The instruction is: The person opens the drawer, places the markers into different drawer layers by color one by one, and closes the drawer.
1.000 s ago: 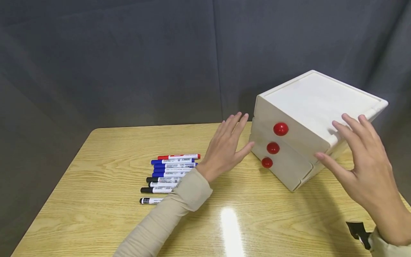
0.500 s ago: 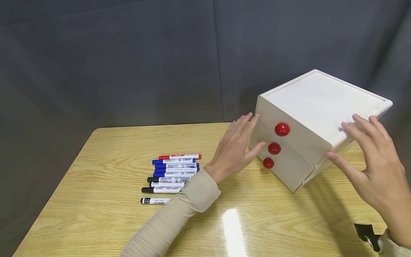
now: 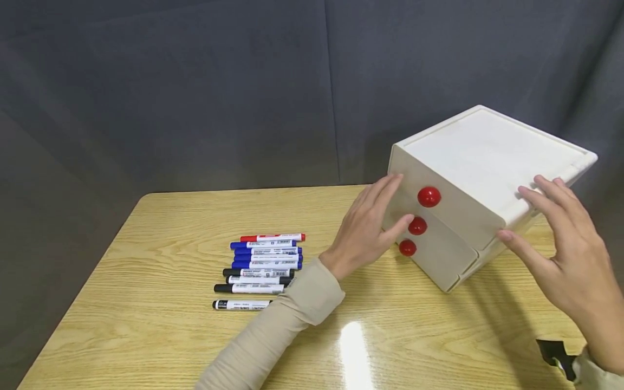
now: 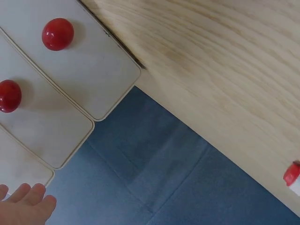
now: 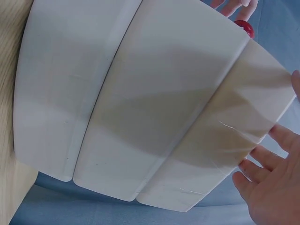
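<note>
A white three-drawer box (image 3: 492,154) with round red knobs (image 3: 429,196) stands at the right of the table. My left hand (image 3: 365,227), fingers extended, is in front of the drawer fronts, its thumb overlapping the middle knob in the head view. In the left wrist view, the left fingertips (image 4: 33,194) show beside the top drawer's corner. My right hand (image 3: 570,249) is spread along the box's right side, fingertips right at the upper edge. The right wrist view shows those fingers (image 5: 262,161) against the top edge of the side wall (image 5: 154,103).
Several markers lie in a row on the wooden table (image 3: 146,336): a red one (image 3: 273,237), blue ones (image 3: 268,265) and black ones (image 3: 244,305). A dark curtain (image 3: 219,97) hangs behind. A black strap piece (image 3: 556,355) shows at my right wrist.
My left hand has moved right, closer to the drawer fronts. My right hand has shifted slightly right along the box's edge. The markers lie as before.
</note>
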A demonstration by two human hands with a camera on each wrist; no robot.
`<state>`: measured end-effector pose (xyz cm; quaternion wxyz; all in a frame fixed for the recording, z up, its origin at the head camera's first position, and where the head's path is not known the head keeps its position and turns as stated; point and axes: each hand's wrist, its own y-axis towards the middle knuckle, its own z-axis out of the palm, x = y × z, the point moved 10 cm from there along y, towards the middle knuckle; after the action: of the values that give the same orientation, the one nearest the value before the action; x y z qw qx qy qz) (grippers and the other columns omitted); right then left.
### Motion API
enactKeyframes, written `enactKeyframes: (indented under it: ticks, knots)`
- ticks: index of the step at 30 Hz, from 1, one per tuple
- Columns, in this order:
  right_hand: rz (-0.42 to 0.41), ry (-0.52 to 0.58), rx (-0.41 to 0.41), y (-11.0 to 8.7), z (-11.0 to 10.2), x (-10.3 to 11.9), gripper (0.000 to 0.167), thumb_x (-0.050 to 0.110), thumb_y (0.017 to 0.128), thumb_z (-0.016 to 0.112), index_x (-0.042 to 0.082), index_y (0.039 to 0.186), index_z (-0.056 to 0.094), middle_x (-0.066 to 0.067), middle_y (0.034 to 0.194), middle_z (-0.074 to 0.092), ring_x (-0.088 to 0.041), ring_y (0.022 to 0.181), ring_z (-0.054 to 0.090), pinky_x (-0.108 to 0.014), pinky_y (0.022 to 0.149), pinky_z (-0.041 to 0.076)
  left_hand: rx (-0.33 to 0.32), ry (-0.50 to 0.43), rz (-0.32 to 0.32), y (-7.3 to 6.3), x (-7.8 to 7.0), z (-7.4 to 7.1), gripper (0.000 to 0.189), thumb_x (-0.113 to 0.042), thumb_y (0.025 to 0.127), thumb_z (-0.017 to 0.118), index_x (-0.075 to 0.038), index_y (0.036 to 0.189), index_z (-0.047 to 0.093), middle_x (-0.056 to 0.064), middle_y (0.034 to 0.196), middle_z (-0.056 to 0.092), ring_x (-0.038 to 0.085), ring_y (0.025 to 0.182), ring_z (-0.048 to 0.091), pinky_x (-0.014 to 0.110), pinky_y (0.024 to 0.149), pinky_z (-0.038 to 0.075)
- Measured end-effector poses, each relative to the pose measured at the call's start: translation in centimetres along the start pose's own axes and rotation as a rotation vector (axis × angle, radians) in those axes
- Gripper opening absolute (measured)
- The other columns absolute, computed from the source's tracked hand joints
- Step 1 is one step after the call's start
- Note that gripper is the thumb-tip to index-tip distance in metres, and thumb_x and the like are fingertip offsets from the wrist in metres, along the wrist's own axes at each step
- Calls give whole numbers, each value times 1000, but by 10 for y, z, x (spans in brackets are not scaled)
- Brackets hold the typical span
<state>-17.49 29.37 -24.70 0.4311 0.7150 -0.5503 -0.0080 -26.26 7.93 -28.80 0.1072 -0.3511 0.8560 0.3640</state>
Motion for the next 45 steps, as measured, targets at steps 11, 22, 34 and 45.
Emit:
enactKeyframes:
  ticks: [11, 22, 34, 45]
  knots:
    - [-32, 2, -35, 1, -1, 2, 58, 32, 90, 73, 6, 139, 56, -16, 153, 44, -18, 152, 24, -54, 125, 17, -32, -112, -19, 2, -5, 2, 60, -29, 98, 60, -9, 151, 38, 7, 155, 43, 19, 145, 39, 34, 123, 28]
    - [-48, 1, -60, 2, -3, 1, 61, 41, 90, 72, 5, 137, 58, -16, 151, 47, -16, 151, 27, -36, 126, 18, -45, -191, -61, 3, -7, 8, 57, -27, 98, 60, -11, 150, 41, 6, 149, 49, 18, 139, 45, 37, 118, 37]
    - [-88, 6, -112, 3, -6, 4, 85, 71, 83, 58, 1, 130, 62, -19, 145, 53, -14, 149, 32, -20, 123, 20, -89, -208, -40, 9, -19, 10, 50, -26, 97, 63, -10, 142, 48, 5, 131, 62, 15, 119, 58, 29, 104, 43]
    - [-91, -15, -106, 1, -6, 3, 86, 73, 83, 55, 2, 131, 61, -20, 146, 51, -22, 149, 31, -23, 124, 20, -130, -259, -52, 16, -22, 12, 39, -22, 97, 64, -10, 132, 53, 2, 113, 66, 12, 102, 59, 16, 87, 40]
